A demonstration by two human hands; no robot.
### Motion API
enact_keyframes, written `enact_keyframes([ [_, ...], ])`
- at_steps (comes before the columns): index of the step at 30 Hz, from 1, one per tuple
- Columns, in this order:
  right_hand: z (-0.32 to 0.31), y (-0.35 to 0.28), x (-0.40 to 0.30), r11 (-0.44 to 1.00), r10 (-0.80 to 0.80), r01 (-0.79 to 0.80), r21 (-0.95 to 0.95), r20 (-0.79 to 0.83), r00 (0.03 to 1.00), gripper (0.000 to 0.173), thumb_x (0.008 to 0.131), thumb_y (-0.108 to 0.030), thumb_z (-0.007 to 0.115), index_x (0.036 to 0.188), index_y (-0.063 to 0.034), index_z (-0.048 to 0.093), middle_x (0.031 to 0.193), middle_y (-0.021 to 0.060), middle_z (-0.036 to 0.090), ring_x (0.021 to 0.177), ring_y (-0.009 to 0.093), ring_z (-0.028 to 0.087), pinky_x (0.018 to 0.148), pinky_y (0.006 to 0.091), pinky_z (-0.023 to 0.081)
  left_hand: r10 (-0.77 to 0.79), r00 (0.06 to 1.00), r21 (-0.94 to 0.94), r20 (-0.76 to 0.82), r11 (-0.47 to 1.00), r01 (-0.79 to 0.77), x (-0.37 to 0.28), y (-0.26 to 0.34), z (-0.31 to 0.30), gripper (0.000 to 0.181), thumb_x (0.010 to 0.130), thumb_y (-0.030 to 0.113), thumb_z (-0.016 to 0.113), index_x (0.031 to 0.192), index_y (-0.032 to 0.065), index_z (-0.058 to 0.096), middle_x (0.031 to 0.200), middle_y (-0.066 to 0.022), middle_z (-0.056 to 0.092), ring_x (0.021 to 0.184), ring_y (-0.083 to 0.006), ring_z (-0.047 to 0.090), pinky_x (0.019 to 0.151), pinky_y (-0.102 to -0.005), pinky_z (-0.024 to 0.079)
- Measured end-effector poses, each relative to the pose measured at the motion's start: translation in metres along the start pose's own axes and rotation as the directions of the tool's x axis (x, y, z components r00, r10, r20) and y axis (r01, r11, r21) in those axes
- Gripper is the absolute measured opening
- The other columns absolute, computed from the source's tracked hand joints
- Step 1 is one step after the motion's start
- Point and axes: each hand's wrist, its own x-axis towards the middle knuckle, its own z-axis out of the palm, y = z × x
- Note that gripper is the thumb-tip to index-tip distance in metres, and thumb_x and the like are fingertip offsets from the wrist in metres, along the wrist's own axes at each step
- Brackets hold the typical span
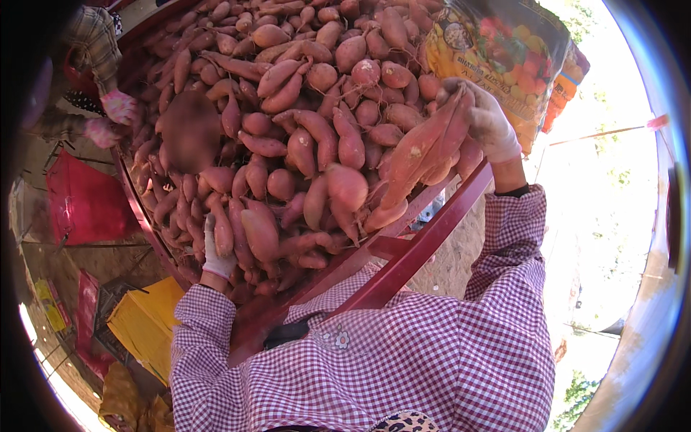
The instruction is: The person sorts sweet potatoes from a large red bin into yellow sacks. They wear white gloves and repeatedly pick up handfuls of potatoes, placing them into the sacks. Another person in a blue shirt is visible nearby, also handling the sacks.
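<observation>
A large heap of reddish sweet potatoes [324, 135] fills the red metal-framed bed before me. In a white glove, my right hand [494, 121] grips the upper end of a long, ridged sweet potato [421, 148] at the heap's right edge. It hangs down and left from my fingers, with smaller roots close beside it. My left hand [217, 262], also gloved, is at the near left of the heap. Its thumb lies along a small sweet potato [223, 232]; the other fingers are mostly hidden.
A red metal rail [426, 243] runs between me and the heap. Printed plastic bags [502, 59] stand at the far right. Another person's gloved hands [119, 108] are at the heap's left side. Red [83, 197] and yellow bags [148, 324] are at left, some on wire frames.
</observation>
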Motion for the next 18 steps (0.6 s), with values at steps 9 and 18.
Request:
enact_keyframes([
  [9,-0.031,0.098,0.049,0.852,0.034,-0.111,-0.512,-0.158,0.987,0.03,0.079,-0.006,0.068,0.107,-0.0001,0.061,0.098,0.0066,0.063,0.09,0.015,0.06,0.081,0.0272,0.049,-0.01,0.829,-0.376,0.559,0.888,0.265,0.01,-0.003,-0.027,0.057,0.097,0.05,0.028,0.143,0.0162,0.027,0.146,-0.0041,0.031,0.135,-0.0224,0.026,0.114,-0.0345,0.015],
  [18,-0.05,0.156,0.072,0.989,0.085,-0.144,-0.043,-0.627,0.774,0.029,0.086,-0.009,0.061,0.113,0.0025,0.058,0.097,0.0101,0.066,0.086,0.02,0.063,0.075,0.0301,0.053,0.006,0.82,-0.283,0.573,0.94,0.191,0.002,-0.003,-0.014,0.058,0.096,0.051,0.029,0.142,0.016,0.028,0.143,-0.0055,0.035,0.132,-0.0233,0.032,0.112,-0.0351,0.021],
])
